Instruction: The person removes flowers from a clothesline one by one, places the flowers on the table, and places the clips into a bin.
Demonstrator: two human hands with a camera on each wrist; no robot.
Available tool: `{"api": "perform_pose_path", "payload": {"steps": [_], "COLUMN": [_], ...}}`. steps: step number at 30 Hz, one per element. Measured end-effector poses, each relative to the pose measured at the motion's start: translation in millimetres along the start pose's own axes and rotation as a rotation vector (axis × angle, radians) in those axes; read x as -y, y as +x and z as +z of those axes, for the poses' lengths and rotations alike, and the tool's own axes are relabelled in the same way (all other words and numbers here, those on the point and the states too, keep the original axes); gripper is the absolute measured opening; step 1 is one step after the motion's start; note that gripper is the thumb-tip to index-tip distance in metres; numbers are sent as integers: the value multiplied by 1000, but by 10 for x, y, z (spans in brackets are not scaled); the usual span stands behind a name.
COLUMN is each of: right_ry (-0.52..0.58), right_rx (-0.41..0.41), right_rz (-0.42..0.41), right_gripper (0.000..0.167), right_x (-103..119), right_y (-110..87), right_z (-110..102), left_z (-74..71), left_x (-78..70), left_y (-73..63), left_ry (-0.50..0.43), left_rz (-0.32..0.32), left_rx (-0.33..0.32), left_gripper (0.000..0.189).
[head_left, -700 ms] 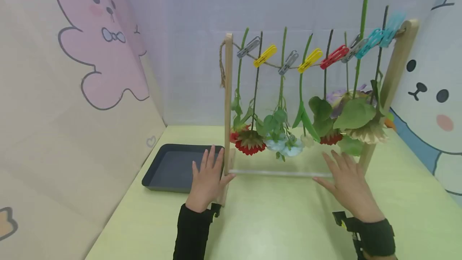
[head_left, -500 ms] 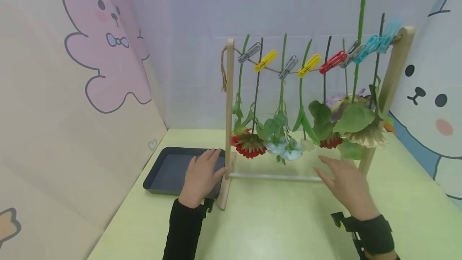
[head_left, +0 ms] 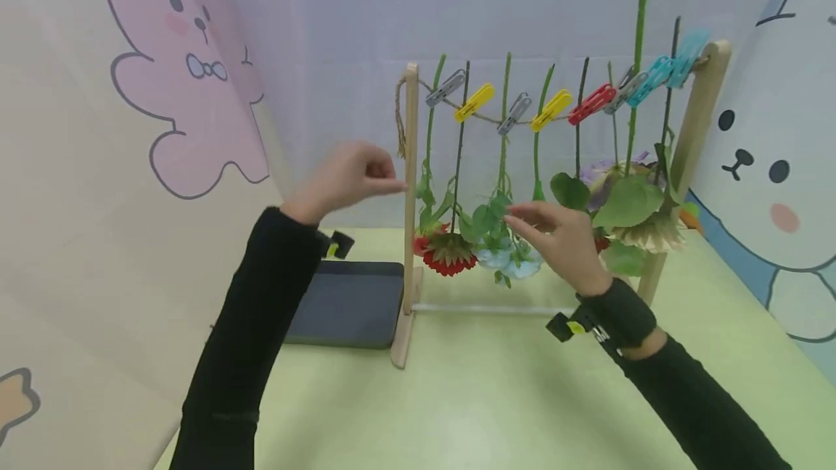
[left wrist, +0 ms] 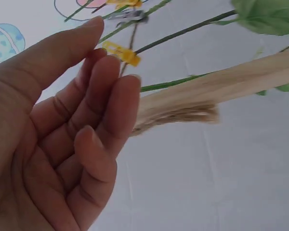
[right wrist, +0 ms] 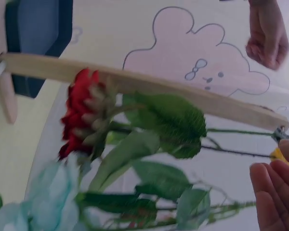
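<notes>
Pale cloth walls [head_left: 339, 85] printed with cartoon bears [head_left: 212, 104] are seen behind a light green table [head_left: 457, 397]. Flowers [head_left: 451, 258] are hung head-down between the posts of a wooden rack [head_left: 410, 260], their stems being pinned to a string [head_left: 486, 118] by coloured clips [head_left: 475, 102], presumably so that the blossoms hang free. Steadiness is probably given to the posts by their joining rod [head_left: 483, 308]. Nothing is grasped by the left hand [head_left: 347, 178], loosely curled near the left post, or by the right hand [head_left: 557, 240], its relaxed fingers raised before the flowers. Beside the rack, only the floor and rim of a dark tray [head_left: 366, 265] are shown; part is hidden by the left sleeve [head_left: 242, 354].
</notes>
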State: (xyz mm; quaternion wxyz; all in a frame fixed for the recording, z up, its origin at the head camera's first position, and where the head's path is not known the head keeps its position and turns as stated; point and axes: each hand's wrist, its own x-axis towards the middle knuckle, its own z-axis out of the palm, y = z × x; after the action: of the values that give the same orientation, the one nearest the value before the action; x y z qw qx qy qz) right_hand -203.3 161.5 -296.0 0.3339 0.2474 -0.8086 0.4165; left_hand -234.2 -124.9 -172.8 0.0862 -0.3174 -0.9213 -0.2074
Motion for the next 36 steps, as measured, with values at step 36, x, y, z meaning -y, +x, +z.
{"api": "perform_pose_path", "payload": {"steps": [36], "right_ry": [46], "right_rx": [4], "right_rz": [381], "right_gripper": [29], "right_x": [470], "right_y": [1095], "right_z": [1055], "left_z": [-546], "left_x": [-547], "left_y": [1246], "left_ry": [-11], "left_rz": [-150], "left_rx": [76], "left_gripper": [31]}}
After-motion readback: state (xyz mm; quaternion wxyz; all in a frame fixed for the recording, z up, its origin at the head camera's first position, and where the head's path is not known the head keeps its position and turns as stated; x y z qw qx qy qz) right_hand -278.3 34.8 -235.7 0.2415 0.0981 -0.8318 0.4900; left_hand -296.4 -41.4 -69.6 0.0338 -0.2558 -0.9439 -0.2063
